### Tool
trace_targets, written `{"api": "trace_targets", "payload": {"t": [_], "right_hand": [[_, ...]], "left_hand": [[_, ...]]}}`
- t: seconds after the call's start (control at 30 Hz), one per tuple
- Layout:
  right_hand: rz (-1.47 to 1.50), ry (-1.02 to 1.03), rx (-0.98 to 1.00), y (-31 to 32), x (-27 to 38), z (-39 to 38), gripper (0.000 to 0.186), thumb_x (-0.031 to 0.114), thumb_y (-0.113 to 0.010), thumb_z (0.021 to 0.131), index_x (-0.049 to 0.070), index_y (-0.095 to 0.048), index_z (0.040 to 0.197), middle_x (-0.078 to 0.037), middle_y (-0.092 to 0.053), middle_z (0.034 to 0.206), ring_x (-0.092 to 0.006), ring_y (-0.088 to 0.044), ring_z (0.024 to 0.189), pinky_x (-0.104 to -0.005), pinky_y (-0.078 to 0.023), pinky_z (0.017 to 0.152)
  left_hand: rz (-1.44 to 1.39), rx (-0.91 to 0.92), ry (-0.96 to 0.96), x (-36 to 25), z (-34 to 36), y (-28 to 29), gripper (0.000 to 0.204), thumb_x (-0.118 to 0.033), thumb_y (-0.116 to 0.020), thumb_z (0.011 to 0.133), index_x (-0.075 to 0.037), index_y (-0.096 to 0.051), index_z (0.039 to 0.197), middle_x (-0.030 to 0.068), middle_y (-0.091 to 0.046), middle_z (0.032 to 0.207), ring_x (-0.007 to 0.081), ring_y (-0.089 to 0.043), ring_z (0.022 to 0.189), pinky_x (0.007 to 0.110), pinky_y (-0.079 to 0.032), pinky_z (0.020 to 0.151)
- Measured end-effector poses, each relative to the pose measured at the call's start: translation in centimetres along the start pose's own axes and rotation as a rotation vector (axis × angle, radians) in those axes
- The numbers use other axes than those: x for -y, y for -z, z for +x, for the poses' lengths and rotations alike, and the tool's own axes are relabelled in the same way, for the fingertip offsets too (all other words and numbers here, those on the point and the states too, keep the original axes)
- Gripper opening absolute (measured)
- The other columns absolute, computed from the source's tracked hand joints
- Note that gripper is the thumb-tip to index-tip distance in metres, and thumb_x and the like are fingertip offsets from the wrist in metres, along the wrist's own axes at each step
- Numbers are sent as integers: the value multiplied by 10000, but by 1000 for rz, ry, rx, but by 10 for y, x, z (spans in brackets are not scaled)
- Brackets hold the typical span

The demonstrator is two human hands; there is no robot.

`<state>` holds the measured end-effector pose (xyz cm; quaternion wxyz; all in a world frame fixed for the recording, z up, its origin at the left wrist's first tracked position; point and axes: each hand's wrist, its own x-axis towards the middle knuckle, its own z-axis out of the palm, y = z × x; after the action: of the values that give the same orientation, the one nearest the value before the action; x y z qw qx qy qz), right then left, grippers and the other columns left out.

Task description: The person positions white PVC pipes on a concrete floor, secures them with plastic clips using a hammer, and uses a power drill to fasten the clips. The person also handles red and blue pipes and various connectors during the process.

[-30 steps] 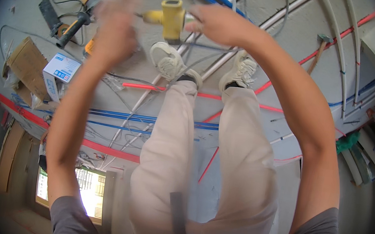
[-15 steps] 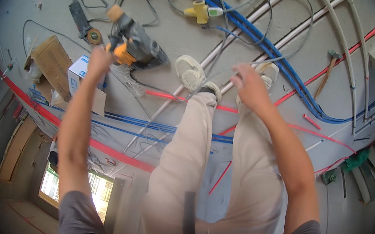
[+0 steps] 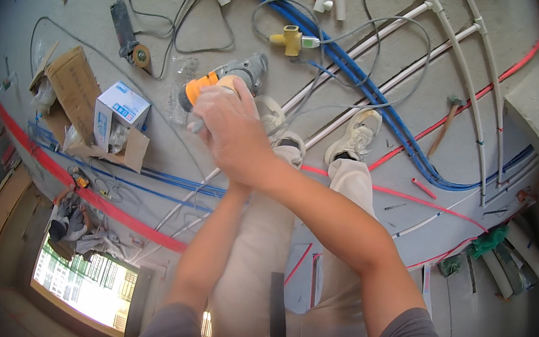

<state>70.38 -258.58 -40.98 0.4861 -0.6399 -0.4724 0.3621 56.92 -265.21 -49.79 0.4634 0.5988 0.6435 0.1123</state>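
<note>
A grey and orange rotary hammer (image 3: 247,69) is held in front of my legs, above my left shoe (image 3: 270,112). My right hand (image 3: 231,125) is closed at its handle end, knuckles uppermost and fingers curled in. Coming up from below, my left hand (image 3: 237,188) meets the same spot; its fingers are hidden behind the right hand and wrist. A tan rounded part of the tool shows just beyond my knuckles. No drill bit can be made out from here.
An angle grinder (image 3: 124,27) lies at the far left, a yellow socket connector (image 3: 289,39) farther ahead. Blue pipes (image 3: 358,77), white pipes (image 3: 455,50) and loose cables cross the floor. Cardboard box (image 3: 74,89) and white box (image 3: 123,106) stand left, a hammer (image 3: 449,118) lies right. Another person (image 3: 72,223) crouches lower left.
My left hand has brought the rotary hammer rightward and turned it. My right hand, empty and apart before, has moved left to meet it at the handle end.
</note>
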Motion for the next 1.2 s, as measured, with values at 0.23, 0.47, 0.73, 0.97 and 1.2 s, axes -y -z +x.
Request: {"api": "trace_targets", "payload": {"t": [0.23, 0.47, 0.73, 0.97, 1.2], "right_hand": [[-143, 181, -24, 10, -19, -27, 248, 142, -715, 806, 98, -657, 1043, -78, -686, 1180, -306, -605, 1282, -541, -400, 1176], [133, 592, -147, 17, 31, 0, 166, 211, -677, 820, 123, -649, 959, -80, -652, 991, -278, -686, 927, -542, -552, 966], [-33, -873, -322, 91, -88, -45, 326, 258, -710, 951, -3, -644, 1136, -281, -714, 1021, -473, -691, 935, -578, -518, 757], [-49, -1002, -318, 131, -167, -196, 402, 348, -728, 951, 0, -625, 1125, -268, -727, 1017, -492, -681, 987, -566, -517, 837], [-21, -1016, -543, 181, -131, -406, 347, 323, -659, 955, 57, -678, 1176, -224, -726, 1063, -418, -693, 1063, -488, -545, 918]], "left_hand": [[204, 93, -576, 3, 74, 32, 628, -133, -876, 829, 5, -575, 1362, 179, -685, 1326, 351, -615, 1281, 478, -448, 1117], [-30, 170, -642, -30, 75, 20, 647, -38, -838, 848, 1, -535, 1419, 197, -645, 1432, 361, -566, 1399, 491, -400, 1207], [239, 188, -427, -45, 61, 29, 569, -105, -797, 881, 13, -619, 1408, 186, -637, 1437, 312, -619, 1293, 415, -440, 1145], [-175, 112, -87, -58, 65, 23, 479, -148, -777, 970, -6, -612, 1396, 82, -670, 1278, 193, -674, 1073, 349, -570, 940], [-73, 109, 4, -50, 83, 36, 442, -222, -784, 973, -19, -643, 1339, 68, -677, 1252, 192, -660, 1097, 371, -554, 913]]}}
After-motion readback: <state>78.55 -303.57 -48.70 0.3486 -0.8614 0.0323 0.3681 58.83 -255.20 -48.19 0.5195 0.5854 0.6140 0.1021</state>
